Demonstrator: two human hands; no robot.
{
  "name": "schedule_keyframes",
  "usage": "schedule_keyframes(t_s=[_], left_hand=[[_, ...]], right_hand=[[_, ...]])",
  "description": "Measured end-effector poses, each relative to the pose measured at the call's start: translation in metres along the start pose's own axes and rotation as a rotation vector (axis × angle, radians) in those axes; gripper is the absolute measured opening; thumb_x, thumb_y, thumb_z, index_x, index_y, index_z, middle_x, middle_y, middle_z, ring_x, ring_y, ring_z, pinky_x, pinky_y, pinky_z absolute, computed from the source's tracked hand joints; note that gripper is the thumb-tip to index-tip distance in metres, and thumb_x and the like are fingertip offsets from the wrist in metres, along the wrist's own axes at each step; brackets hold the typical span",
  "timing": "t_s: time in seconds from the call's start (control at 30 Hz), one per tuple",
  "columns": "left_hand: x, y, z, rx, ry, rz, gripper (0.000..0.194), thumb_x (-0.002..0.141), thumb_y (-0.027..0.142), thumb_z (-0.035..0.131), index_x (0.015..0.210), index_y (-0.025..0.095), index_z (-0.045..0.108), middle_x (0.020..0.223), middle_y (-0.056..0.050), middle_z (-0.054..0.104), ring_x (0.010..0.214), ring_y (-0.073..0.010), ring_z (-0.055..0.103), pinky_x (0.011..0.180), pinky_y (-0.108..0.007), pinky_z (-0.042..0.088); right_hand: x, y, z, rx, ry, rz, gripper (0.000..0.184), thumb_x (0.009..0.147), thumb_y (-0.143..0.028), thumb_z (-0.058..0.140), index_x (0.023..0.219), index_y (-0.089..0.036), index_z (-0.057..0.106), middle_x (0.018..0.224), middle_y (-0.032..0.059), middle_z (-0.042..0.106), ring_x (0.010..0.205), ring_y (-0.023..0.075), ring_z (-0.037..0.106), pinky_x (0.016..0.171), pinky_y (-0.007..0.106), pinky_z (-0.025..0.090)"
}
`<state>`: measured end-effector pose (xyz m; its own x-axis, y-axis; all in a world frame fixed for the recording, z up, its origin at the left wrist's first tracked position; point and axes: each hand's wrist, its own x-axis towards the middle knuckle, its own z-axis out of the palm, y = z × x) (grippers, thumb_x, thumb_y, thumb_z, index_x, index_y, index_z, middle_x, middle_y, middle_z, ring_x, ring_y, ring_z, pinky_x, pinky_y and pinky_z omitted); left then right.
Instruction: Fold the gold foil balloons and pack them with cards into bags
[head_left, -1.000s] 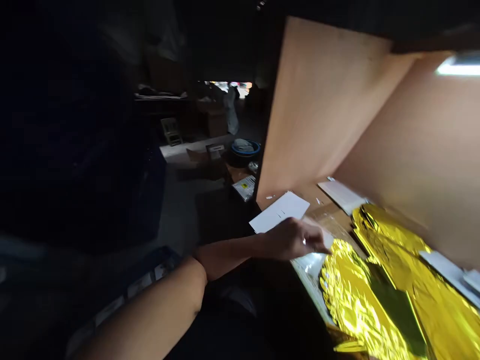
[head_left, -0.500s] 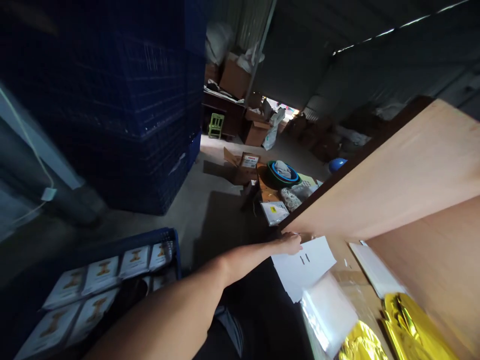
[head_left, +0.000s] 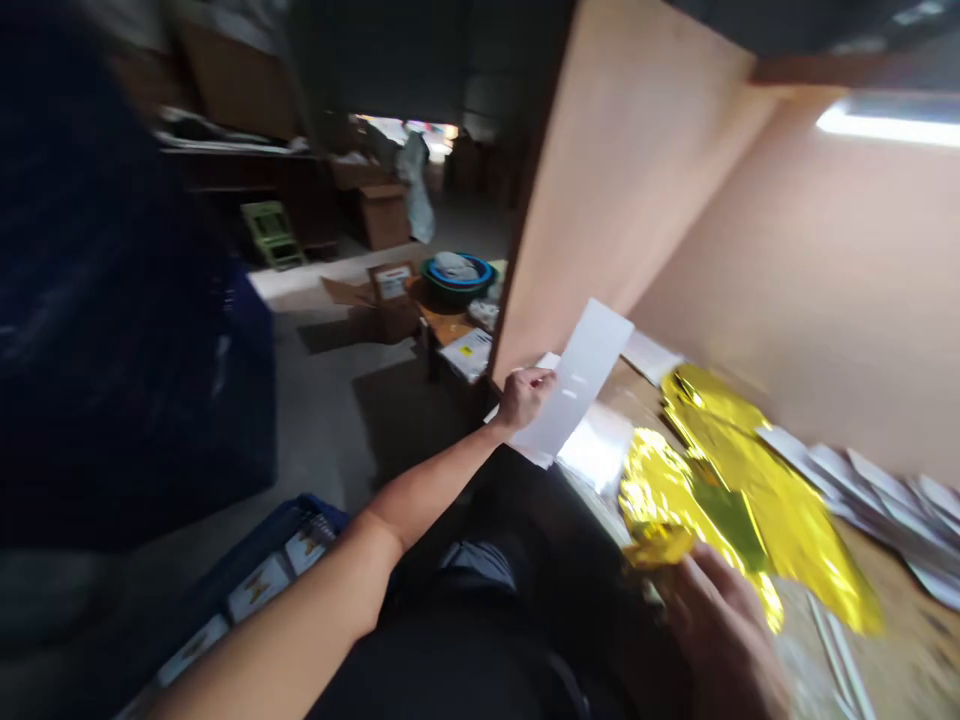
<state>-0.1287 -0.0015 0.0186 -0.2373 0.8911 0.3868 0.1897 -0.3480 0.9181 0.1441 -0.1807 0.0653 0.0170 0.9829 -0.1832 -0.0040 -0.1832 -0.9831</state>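
Note:
My left hand (head_left: 525, 397) is closed on the edge of a white card (head_left: 589, 350) with two short slots, which it holds tilted above the table. More white sheets lie under that hand, partly hidden. At the lower right, my right hand (head_left: 724, 610) pinches a folded piece of gold foil (head_left: 660, 547); motion blurs its fingers. Larger gold foil pieces (head_left: 720, 420) are spread on the table beyond it. A clear plastic bag (head_left: 598, 445) with a bright glare lies between the card and the foil.
Wooden panels (head_left: 577, 200) wall the table on its left and back. Stacked white packets (head_left: 885, 490) lie along the right. At the lower left, a blue crate (head_left: 300, 510) holds packed white bags. Basins (head_left: 457, 278) stand on a small table beyond the panel.
My view has swung to the right. My left hand has lifted a white card off the sheets. My right hand has come into view with folded gold foil.

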Motion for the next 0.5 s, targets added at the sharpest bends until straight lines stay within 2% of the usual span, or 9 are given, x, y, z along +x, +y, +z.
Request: schedule_keyframes(t_s=[0.07,0.1,0.13,0.17,0.23,0.3,0.37,0.43,0.5], left_hand=[[-0.033,0.018,0.030,-0.237,-0.065,-0.100,0.044,0.098,0.054,0.064,0.075,0.017,0.066,0.063,0.003,0.049,0.062,-0.0111,0.044,0.061,-0.025,0.037],[-0.052,0.026,0.043,-0.361,-0.100,-0.172,0.045,0.095,0.058,0.068,0.075,0.017,0.066,0.064,0.003,0.050,0.062,-0.0107,0.045,0.061,-0.025,0.038],[-0.070,0.034,0.055,-0.477,-0.146,-0.255,0.046,0.092,0.060,0.072,0.076,0.017,0.066,0.065,0.003,0.054,0.063,-0.0109,0.048,0.062,-0.024,0.041],[-0.086,0.039,0.066,-0.589,-0.197,-0.345,0.046,0.088,0.062,0.075,0.078,0.018,0.067,0.069,0.001,0.059,0.066,-0.0123,0.053,0.065,-0.025,0.045],[-0.107,0.043,0.080,-0.786,-0.365,-0.553,0.052,0.085,0.069,0.075,0.087,0.018,0.072,0.085,-0.006,0.072,0.081,-0.0191,0.066,0.076,-0.031,0.054],[-0.112,0.038,0.090,-0.924,-0.590,-0.783,0.059,0.084,0.074,0.070,0.099,0.018,0.076,0.104,-0.013,0.078,0.097,-0.0267,0.072,0.087,-0.039,0.058],[-0.107,0.028,0.099,-0.957,-0.787,-0.978,0.057,0.082,0.071,0.073,0.102,0.017,0.077,0.110,-0.016,0.079,0.098,-0.0293,0.072,0.089,-0.042,0.058],[-0.103,0.018,0.109,-0.876,-0.924,-1.069,0.046,0.078,0.057,0.083,0.097,0.016,0.078,0.105,-0.015,0.080,0.091,-0.0275,0.072,0.086,-0.041,0.058],[-0.104,0.015,0.121,-0.707,-1.085,-1.026,0.040,0.078,0.049,0.085,0.095,0.015,0.078,0.100,-0.014,0.080,0.085,-0.0244,0.071,0.080,-0.037,0.057]], right_hand=[[0.012,-0.003,0.011,-0.099,0.027,-0.164,0.033,0.091,-0.057,0.073,0.101,-0.026,0.077,0.112,0.0126,0.076,0.101,0.0330,0.073,0.077,0.042,0.060],[0.024,-0.005,0.012,-0.195,0.122,-0.286,0.032,0.089,-0.057,0.074,0.089,-0.025,0.075,0.119,0.0141,0.073,0.110,0.0342,0.070,0.081,0.042,0.059],[0.035,-0.005,0.011,-0.293,0.223,-0.364,0.032,0.088,-0.056,0.075,0.082,-0.025,0.073,0.124,0.0144,0.071,0.117,0.0348,0.067,0.083,0.042,0.058],[0.044,-0.004,0.006,-0.368,0.285,-0.392,0.032,0.090,-0.055,0.073,0.081,-0.024,0.072,0.118,0.0140,0.072,0.113,0.0331,0.067,0.081,0.041,0.057],[0.050,0.001,-0.010,-0.479,0.320,-0.379,0.031,0.092,-0.051,0.068,0.077,-0.024,0.069,0.096,0.0101,0.073,0.093,0.0278,0.068,0.075,0.037,0.053],[0.042,0.009,-0.029,-0.555,0.229,-0.310,0.031,0.093,-0.048,0.065,0.075,-0.024,0.066,0.074,0.0045,0.068,0.071,0.0223,0.062,0.067,0.034,0.048],[0.030,0.016,-0.047,-0.663,0.137,-0.234,0.031,0.092,-0.046,0.065,0.070,-0.025,0.063,0.067,0.0025,0.065,0.063,0.0200,0.057,0.062,0.032,0.043],[0.020,0.022,-0.062,-0.796,0.098,-0.154,0.029,0.089,-0.042,0.065,0.066,-0.025,0.061,0.065,0.0024,0.065,0.062,0.0194,0.056,0.060,0.031,0.038],[0.015,0.026,-0.073,-0.892,0.113,-0.097,0.027,0.086,-0.036,0.065,0.063,-0.025,0.057,0.061,0.0020,0.063,0.060,0.0187,0.053,0.058,0.031,0.034]])
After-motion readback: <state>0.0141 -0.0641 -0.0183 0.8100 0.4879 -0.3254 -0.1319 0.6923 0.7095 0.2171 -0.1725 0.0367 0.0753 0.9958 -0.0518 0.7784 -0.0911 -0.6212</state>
